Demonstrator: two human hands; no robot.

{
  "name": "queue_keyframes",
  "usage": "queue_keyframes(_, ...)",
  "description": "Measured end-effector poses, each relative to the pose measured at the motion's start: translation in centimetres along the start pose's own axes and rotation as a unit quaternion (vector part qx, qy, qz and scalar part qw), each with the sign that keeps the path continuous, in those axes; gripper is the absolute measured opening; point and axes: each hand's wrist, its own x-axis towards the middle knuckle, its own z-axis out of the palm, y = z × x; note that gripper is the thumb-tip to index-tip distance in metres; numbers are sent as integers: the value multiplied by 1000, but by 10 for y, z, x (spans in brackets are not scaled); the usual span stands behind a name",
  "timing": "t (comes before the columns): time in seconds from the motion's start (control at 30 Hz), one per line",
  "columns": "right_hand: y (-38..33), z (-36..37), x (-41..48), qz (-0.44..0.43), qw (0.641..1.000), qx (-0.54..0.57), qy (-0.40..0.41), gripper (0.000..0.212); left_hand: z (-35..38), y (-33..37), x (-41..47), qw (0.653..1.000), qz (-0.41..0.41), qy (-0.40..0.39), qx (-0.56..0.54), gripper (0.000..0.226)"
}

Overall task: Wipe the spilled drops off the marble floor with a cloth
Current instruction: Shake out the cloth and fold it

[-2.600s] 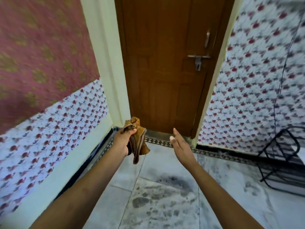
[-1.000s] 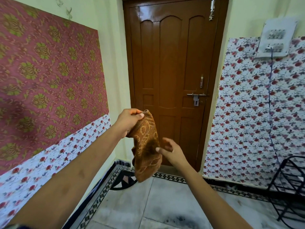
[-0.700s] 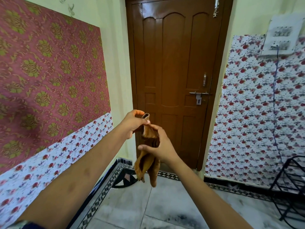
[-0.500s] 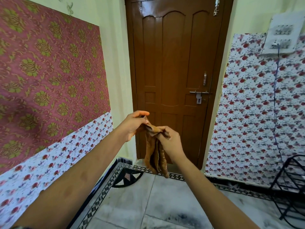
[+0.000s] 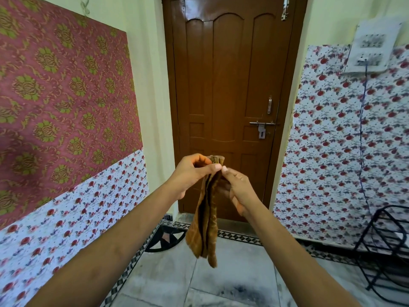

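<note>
Grey-veined marble floor (image 5: 232, 273) lay well below the fingers, nearest the camera. A dark mottled patch showed at its lower edge, though whether that was spilled drops or the stone's own figure could not be told.

Above it, both forearms reached forward at about chest height. The left hand (image 5: 190, 173) pinched the bunched top of the brown cloth (image 5: 205, 218) between thumb and fingers (image 5: 211, 167). The right hand (image 5: 236, 189) met it from the other side, thumb tip (image 5: 224, 169) nearly touching the left thumb, the other fingers curled against the fabric just beneath. So both hands were closed on the cloth, neither one free.

From that shared pinch the cloth hung straight down in long gathered folds, its lower end clear of the floor. Held this way it was likely being drawn lengthwise into a pad, so a thick, even face could be pressed to the stone. No wiping contact had yet been made.

Beyond the fingers stood a shut brown wooden door (image 5: 232, 85) with a metal latch (image 5: 262, 127). Off to the right of the fingers a black wire rack (image 5: 387, 251) stood against the floral wall.
</note>
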Motion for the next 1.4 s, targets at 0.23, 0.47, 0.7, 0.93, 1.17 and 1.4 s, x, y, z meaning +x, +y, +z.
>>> queue_keyframes(0.23, -4, 1, -1, -17, 999, -28, 2, 15, 1, -8, 4, 997, -48, 44, -49, 29)
queue_keyframes(0.47, -7, -18, 14, 57, 985, 21, 160, 29, -34, -3, 8, 968, -146, 87, -186, 21)
queue_keyframes(0.7, -15, -50, 28, 22, 964, -55, 258, 31, -68, 7, 14, 979, -123, 82, -137, 17)
queue_keyframes(0.93, -18, -61, 30, -12, 970, -95, 223, 33, -80, 15, 19, 972, -120, 122, -159, 13)
queue_keyframes(1.17, -19, -71, 26, -65, 979, -92, 168, 12, -86, 14, 15, 990, -98, 70, -71, 16)
queue_keyframes(1.4, -19, -72, 27, -70, 952, -283, 92, 31, -80, 15, 13, 992, -88, 45, -75, 20)
